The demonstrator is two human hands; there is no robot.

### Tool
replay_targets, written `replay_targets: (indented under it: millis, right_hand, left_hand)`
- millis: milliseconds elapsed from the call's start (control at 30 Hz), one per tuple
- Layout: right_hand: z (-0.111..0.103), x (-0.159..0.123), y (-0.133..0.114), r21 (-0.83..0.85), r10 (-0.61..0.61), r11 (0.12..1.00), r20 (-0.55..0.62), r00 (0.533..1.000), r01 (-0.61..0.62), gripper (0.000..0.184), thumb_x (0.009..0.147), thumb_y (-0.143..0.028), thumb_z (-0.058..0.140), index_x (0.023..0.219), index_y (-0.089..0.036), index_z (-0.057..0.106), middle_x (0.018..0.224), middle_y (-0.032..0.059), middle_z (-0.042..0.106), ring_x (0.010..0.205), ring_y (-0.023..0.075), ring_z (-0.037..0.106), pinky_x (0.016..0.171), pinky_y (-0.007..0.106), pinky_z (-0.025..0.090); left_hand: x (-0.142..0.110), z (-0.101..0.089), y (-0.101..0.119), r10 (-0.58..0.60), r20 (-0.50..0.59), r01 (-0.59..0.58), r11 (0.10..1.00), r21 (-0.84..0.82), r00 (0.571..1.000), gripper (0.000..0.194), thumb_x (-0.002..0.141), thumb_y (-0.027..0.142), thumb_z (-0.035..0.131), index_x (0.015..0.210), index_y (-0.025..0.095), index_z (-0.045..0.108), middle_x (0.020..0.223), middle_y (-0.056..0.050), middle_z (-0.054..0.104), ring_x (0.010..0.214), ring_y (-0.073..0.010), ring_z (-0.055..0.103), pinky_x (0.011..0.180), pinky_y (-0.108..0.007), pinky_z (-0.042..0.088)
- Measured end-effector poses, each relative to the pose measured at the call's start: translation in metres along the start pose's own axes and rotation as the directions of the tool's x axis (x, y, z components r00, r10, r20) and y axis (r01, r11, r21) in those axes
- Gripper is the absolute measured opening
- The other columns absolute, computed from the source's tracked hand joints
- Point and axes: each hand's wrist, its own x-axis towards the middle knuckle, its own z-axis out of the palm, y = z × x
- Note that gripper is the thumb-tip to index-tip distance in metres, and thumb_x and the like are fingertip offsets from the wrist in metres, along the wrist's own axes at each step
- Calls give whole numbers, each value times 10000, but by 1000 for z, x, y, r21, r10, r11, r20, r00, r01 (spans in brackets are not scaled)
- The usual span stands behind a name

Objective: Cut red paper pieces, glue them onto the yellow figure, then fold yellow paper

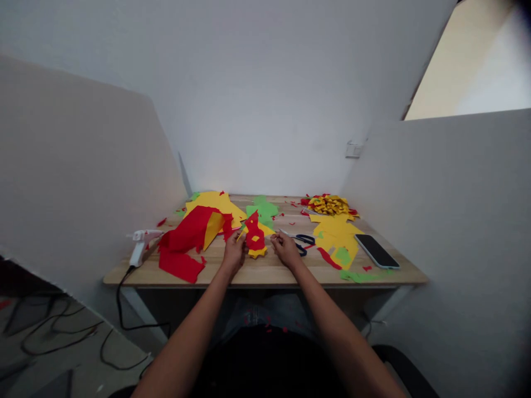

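Between my hands is a yellow cutout with a red cut-out shape [255,239] on it, paper or felt by its look. The red shape has small openings through which yellow shows. My left hand [234,253] is closed on the cutout's left edge. My right hand [285,249] is pinched at its right corner, its fingertips partly hidden. Just beyond my right hand lie scissors with dark blue handles [306,239]. A green cut piece [262,207] lies behind the cutout.
On the left are a red sheet [191,231], a yellow sheet [215,201] and a white glue gun [143,241] with its black cord hanging down. Yellow sheets [338,231], a phone [376,251] and a yellow-red folded pile [329,204] lie right. Partitions [456,210] flank the table [257,275].
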Motion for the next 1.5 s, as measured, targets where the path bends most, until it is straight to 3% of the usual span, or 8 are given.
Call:
replay_targets:
  millis: [133, 300, 467, 600, 733, 1100, 1333, 1500]
  right_hand:
    - [1, 3, 5, 23, 24, 999, -75, 997, -22, 226, 838, -391, 483, 887, -217, 618, 579, -33, 532, 526, 170, 496, 527, 263, 370]
    - [0, 4, 5, 38, 14, 999, -92, 996, -10, 155, 746, -304, 516, 814, -211, 619, 528, -66, 456, 491, 145, 426, 519, 256, 340]
    - [-2, 3, 2, 39, 21, 999, -92, 996, -18, 127, 697, -266, 502, 729, -204, 608, 555, -48, 488, 521, 146, 448, 538, 258, 346]
    - [-3, 3, 1, 35, 17, 999, -104, 994, -14, 219, 714, -275, 505, 846, -192, 659, 524, -74, 395, 515, 150, 409, 542, 261, 332]
    - [-3, 5, 4, 55, 9, 998, -112, 994, -3, 222, 762, -331, 549, 888, -190, 664, 549, -75, 408, 536, 150, 425, 571, 268, 352]
    - [2, 6, 11, 173, 68, 984, -83, 994, -53, 266, 777, -455, 632, 768, -195, 682, 754, 33, 717, 682, 194, 624, 663, 297, 462]
    - [1, 3, 7, 178, 58, 983, -24, 998, -52, 298, 818, -474, 606, 658, -222, 588, 510, -39, 537, 485, 152, 467, 506, 264, 345]
    - [-4, 1, -1, 146, 18, 989, -56, 998, -10, 399, 847, -496, 581, 560, -233, 495, 517, -27, 496, 536, 160, 452, 543, 274, 328]
  left_hand:
    - [2, -1, 0, 37, -30, -37, 999, 3, 999, 241, 906, 371, 655, 949, 141, 597, 629, 72, 509, 446, -46, 428, 418, -168, 363]
    - [1, -1, 0, 34, -25, -33, 999, 4, 999, 473, 675, 502, 815, 942, 180, 595, 565, 95, 491, 429, -55, 452, 413, -161, 340]
    - [-1, 1, 2, 28, -26, -28, 1000, -7, 999, 501, 635, 516, 821, 943, 191, 596, 561, 97, 500, 416, -52, 436, 413, -162, 335]
    - [-2, 2, 3, 26, -26, -26, 1000, -15, 999, 491, 638, 510, 816, 933, 189, 591, 581, 89, 512, 426, -51, 438, 413, -160, 334]
    - [-2, 2, 3, 23, -28, -24, 1000, -15, 999, 488, 634, 503, 821, 925, 188, 589, 582, 84, 518, 431, -56, 449, 416, -164, 339]
    - [-1, 2, 3, 10, -34, -11, 1000, -26, 999, 492, 622, 513, 828, 906, 188, 591, 558, 91, 513, 421, -54, 465, 415, -158, 324]
    - [-1, 0, 3, 9, -30, -9, 1000, -27, 1000, 487, 623, 503, 837, 880, 180, 581, 566, 84, 530, 429, -58, 472, 415, -164, 343]
    - [2, -2, -1, 11, -25, -12, 1000, -13, 1000, 314, 805, 406, 738, 925, 156, 591, 600, 77, 534, 432, -51, 449, 418, -170, 352]
